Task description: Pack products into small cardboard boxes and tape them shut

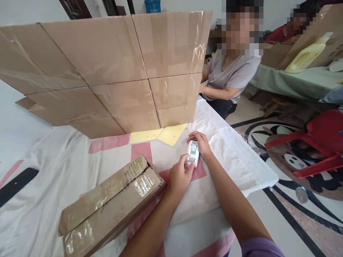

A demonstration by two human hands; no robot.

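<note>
A small white device with a pale screen [193,151] lies on the cloth-covered table [53,171]. My right hand [201,142] is curled around its far end and right side. My left hand [180,175] pinches its near end with thumb and fingertips. Both hands grip the same device. A taped brown cardboard box [112,205] lies to the left of my left forearm.
A tall wall of taped cardboard panels [107,71] stands across the back of the table. Yellow sheets [160,135] lie at its foot. A person in a grey shirt [230,76] sits beyond the table's right corner. A red plastic chair [318,142] stands on the floor at right.
</note>
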